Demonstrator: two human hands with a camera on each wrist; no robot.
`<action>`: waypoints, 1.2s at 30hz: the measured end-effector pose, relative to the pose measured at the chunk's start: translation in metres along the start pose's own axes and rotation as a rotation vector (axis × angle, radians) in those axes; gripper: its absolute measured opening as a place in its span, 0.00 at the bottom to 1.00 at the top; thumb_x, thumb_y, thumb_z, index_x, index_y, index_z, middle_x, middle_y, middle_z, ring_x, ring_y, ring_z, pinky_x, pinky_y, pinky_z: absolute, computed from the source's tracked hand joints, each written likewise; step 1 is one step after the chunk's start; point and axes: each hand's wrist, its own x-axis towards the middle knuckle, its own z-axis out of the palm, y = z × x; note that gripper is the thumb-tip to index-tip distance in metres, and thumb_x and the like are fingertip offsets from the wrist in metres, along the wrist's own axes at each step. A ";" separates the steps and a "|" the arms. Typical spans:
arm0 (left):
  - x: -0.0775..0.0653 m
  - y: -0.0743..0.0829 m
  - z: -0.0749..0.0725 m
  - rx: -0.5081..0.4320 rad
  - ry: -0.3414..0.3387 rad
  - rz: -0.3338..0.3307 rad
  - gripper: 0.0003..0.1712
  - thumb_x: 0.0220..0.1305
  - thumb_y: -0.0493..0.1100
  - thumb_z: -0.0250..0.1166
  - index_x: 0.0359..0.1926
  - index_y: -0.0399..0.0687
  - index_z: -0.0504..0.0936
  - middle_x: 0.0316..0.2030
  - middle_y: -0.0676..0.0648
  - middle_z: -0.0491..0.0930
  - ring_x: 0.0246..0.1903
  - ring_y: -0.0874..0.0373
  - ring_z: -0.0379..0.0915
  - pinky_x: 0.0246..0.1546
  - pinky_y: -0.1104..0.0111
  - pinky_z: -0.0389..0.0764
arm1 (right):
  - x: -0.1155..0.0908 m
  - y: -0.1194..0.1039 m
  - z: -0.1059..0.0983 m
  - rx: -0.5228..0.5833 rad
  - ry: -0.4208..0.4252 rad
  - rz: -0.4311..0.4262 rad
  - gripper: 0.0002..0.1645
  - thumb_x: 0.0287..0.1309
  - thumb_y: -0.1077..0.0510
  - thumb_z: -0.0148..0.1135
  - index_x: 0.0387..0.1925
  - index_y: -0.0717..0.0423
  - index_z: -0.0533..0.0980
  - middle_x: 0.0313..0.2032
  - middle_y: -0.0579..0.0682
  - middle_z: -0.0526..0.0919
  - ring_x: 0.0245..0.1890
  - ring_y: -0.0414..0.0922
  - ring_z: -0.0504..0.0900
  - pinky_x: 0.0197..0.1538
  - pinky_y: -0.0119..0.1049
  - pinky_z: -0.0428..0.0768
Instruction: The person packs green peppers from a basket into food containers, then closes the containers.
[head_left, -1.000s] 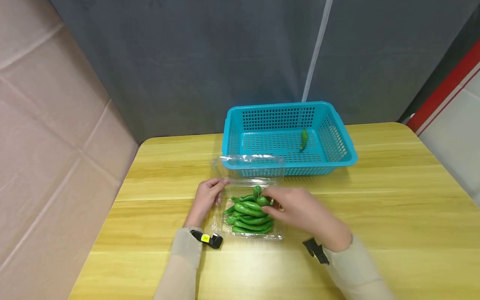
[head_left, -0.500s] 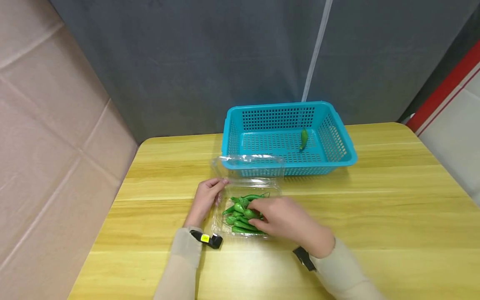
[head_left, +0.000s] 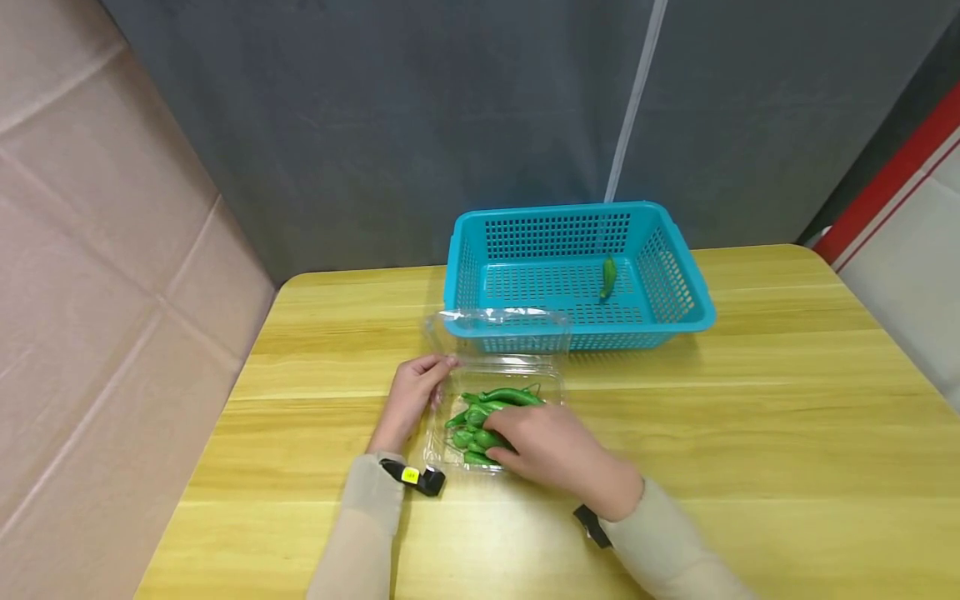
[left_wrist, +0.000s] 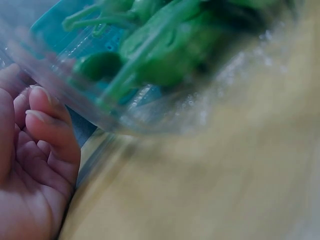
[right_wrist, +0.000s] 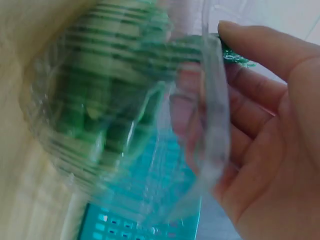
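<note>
A clear plastic clamshell box [head_left: 558,385] lies open on the table with several green chili peppers [head_left: 512,397] piled inside. At its left edge, my left hand [head_left: 411,396] pinches the rim near the hinge; in the left wrist view its fingers [left_wrist: 52,125] curl against the clear wall. My right hand [head_left: 558,454] reaches over the box's right side and into the pile. Between its thumb and fingers, the right wrist view shows a green chili pepper [right_wrist: 231,56], blurred and partly behind the box wall. The right hand covers part of the pile in the head view.
Behind the box stands a blue slotted basket [head_left: 693,304] with one green chili pepper [head_left: 608,277] in it. The raised clear lid [head_left: 498,329] leans over the basket's front rim. A dark grey curtain [head_left: 375,150] hangs beyond the wooden table's [head_left: 787,400] far edge.
My right hand has moved left and nearer me, from the back right of the pile down into its front part. The peppers around its fingers have shifted. The left hand stays put.
</note>
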 end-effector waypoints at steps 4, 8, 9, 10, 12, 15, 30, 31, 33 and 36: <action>0.000 0.000 -0.001 -0.001 -0.010 -0.003 0.21 0.55 0.58 0.60 0.38 0.46 0.83 0.10 0.50 0.64 0.08 0.63 0.58 0.06 0.71 0.62 | 0.001 -0.003 0.003 -0.001 0.003 0.008 0.12 0.50 0.46 0.63 0.34 0.47 0.76 0.30 0.38 0.78 0.28 0.34 0.75 0.33 0.34 0.77; 0.000 0.001 -0.001 -0.020 -0.010 -0.020 0.22 0.55 0.58 0.61 0.38 0.44 0.83 0.10 0.50 0.64 0.08 0.63 0.58 0.06 0.72 0.61 | 0.001 -0.005 0.008 0.007 0.021 0.006 0.14 0.50 0.46 0.63 0.36 0.48 0.77 0.32 0.39 0.79 0.31 0.35 0.77 0.36 0.33 0.77; 0.000 0.002 -0.001 -0.024 -0.009 -0.025 0.22 0.55 0.58 0.61 0.38 0.44 0.82 0.10 0.50 0.64 0.08 0.63 0.58 0.06 0.72 0.61 | 0.002 -0.004 0.009 0.010 0.028 0.004 0.14 0.50 0.46 0.63 0.36 0.48 0.77 0.32 0.40 0.79 0.32 0.36 0.77 0.37 0.33 0.77; 0.000 0.002 -0.001 -0.025 -0.009 -0.026 0.22 0.55 0.58 0.61 0.38 0.44 0.82 0.10 0.50 0.64 0.08 0.63 0.58 0.06 0.72 0.61 | 0.002 -0.004 0.011 0.013 0.035 0.001 0.14 0.50 0.45 0.63 0.36 0.48 0.77 0.32 0.40 0.80 0.32 0.36 0.77 0.37 0.33 0.77; -0.001 0.004 -0.001 -0.028 -0.007 -0.029 0.22 0.54 0.58 0.61 0.38 0.44 0.82 0.10 0.50 0.64 0.08 0.63 0.58 0.06 0.72 0.61 | 0.002 -0.004 0.014 0.017 0.050 -0.007 0.14 0.50 0.45 0.63 0.36 0.48 0.77 0.32 0.40 0.80 0.32 0.36 0.77 0.38 0.33 0.77; 0.000 0.005 -0.001 -0.033 -0.012 -0.031 0.22 0.54 0.58 0.61 0.38 0.44 0.82 0.10 0.50 0.64 0.08 0.64 0.58 0.06 0.72 0.62 | 0.003 -0.004 0.018 0.019 0.079 -0.013 0.13 0.50 0.45 0.62 0.34 0.48 0.78 0.31 0.40 0.80 0.32 0.36 0.77 0.37 0.33 0.77; 0.000 0.003 0.000 -0.038 -0.004 -0.029 0.23 0.55 0.57 0.62 0.39 0.40 0.82 0.10 0.50 0.65 0.08 0.63 0.58 0.05 0.71 0.61 | 0.003 -0.006 0.024 -0.073 0.024 -0.016 0.11 0.56 0.50 0.56 0.34 0.48 0.81 0.28 0.41 0.78 0.29 0.38 0.77 0.35 0.34 0.77; 0.000 0.003 0.000 -0.039 -0.007 -0.032 0.24 0.55 0.56 0.62 0.40 0.39 0.81 0.10 0.50 0.65 0.08 0.63 0.58 0.05 0.71 0.62 | 0.002 -0.006 0.023 -0.074 0.018 -0.023 0.11 0.57 0.51 0.56 0.35 0.48 0.81 0.29 0.42 0.78 0.30 0.38 0.76 0.35 0.34 0.77; 0.000 0.004 0.000 -0.044 -0.013 -0.038 0.25 0.54 0.56 0.62 0.40 0.38 0.81 0.10 0.51 0.65 0.08 0.64 0.59 0.06 0.72 0.62 | 0.002 -0.006 0.023 -0.075 0.013 -0.041 0.11 0.57 0.52 0.55 0.37 0.48 0.81 0.28 0.42 0.77 0.29 0.37 0.75 0.33 0.33 0.76; -0.002 0.012 0.001 -0.047 -0.021 -0.047 0.24 0.56 0.54 0.62 0.40 0.36 0.80 0.11 0.50 0.65 0.09 0.63 0.59 0.07 0.71 0.62 | 0.001 -0.005 0.023 -0.067 0.015 -0.055 0.11 0.57 0.51 0.56 0.39 0.47 0.81 0.28 0.42 0.76 0.28 0.37 0.73 0.31 0.32 0.75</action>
